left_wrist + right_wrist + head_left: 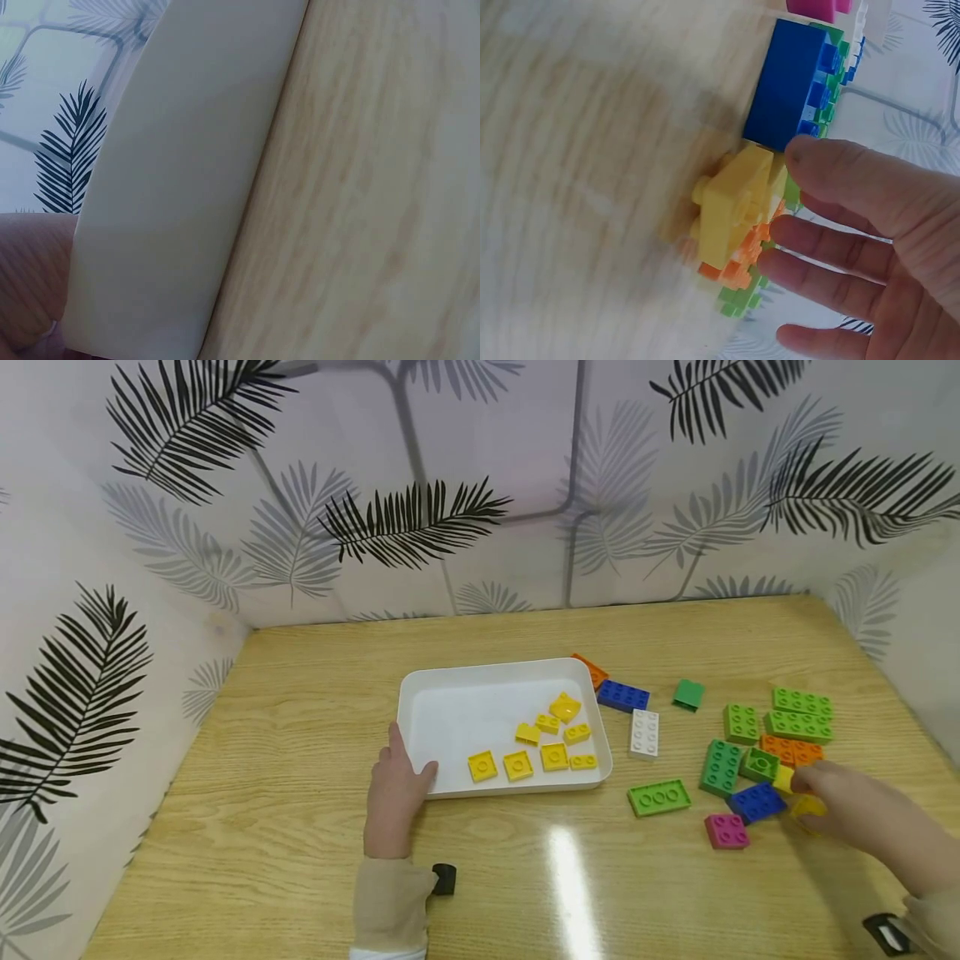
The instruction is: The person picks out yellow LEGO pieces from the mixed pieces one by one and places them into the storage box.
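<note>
My left hand (396,781) holds the front left corner of a white tray (442,674), its thumb over the front rim and fingers along the left side. In the left wrist view the tray's outer wall (172,172) hides most of that hand. My right hand (851,797) reaches among loose toy building bricks at the right, fingers spread and fairly straight. Beside its fingertips is a small yellow brick (782,779); another yellow brick (731,210) stands tilted on the table below the hand. Near the thumb tip lies a blue brick (784,86).
Several yellow bricks (517,766) lie inside the tray along its front and right. Right of it are a white brick (644,733), a blue brick (623,696), an orange piece (591,670), a pink brick (727,832), orange bricks (791,749) and several green bricks (722,767).
</note>
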Available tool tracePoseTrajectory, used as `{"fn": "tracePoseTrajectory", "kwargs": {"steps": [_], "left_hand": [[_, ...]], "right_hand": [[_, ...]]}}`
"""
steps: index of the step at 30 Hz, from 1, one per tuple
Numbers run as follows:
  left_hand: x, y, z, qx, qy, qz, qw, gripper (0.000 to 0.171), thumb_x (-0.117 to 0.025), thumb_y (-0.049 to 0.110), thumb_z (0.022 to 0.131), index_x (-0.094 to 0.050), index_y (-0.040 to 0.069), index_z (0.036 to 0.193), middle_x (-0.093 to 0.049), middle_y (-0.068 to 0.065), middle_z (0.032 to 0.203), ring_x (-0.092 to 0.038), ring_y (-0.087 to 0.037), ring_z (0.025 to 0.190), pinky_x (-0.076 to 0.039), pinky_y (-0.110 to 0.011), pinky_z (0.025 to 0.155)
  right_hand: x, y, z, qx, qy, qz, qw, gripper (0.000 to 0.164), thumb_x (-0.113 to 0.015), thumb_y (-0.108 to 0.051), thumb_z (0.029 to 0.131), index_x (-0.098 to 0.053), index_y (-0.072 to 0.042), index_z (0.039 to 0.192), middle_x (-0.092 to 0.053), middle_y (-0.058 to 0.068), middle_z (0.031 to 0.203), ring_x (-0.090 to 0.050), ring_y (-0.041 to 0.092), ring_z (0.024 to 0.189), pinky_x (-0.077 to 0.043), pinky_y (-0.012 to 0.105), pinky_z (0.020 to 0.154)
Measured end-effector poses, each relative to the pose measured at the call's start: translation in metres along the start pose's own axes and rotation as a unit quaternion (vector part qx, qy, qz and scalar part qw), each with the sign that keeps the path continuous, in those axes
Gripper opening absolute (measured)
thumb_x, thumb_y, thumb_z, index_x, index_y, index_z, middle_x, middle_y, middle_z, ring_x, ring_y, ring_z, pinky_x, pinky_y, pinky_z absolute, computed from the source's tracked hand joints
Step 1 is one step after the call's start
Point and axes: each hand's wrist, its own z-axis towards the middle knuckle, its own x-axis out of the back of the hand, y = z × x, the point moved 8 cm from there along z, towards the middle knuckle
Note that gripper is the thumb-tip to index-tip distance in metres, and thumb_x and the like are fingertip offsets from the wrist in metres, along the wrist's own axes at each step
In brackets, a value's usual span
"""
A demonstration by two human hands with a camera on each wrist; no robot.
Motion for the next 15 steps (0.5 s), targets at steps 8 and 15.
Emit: {"fn": "tracePoseTrajectory", "kwargs": {"steps": [8,15], "left_hand": [[0.000,-0.001,0.001,0.000,0.000,-0.001,1.0000,0.083,-0.055,0.031,0.082,-0.004,0.004,0.142,-0.038,-0.031,0.131,-0.044,-0.046,0.112,-0.041,-0.055,0.094],[0.001,0.000,-0.001,-0.001,0.001,-0.004,1.0000,0.083,-0.055,0.030,0.082,-0.004,0.004,0.142,-0.038,-0.031,0.132,-0.044,-0.045,0.112,-0.041,-0.055,0.094]], "right_hand": [[-0.014,0.007,-0.001,-0.025,-0.016,0.022,0.999,0.029,-0.072,-0.016,0.064,-0.058,0.000,0.084,-0.060,0.011,0.081,-0.057,0.030,0.076,-0.049,0.048,0.070],[-0.026,0.009,-0.001,-0.031,-0.030,0.012,0.999,0.029,-0.071,-0.018,0.066,-0.056,-0.001,0.084,-0.059,0.009,0.080,-0.056,0.027,0.074,-0.049,0.045,0.068]]}}
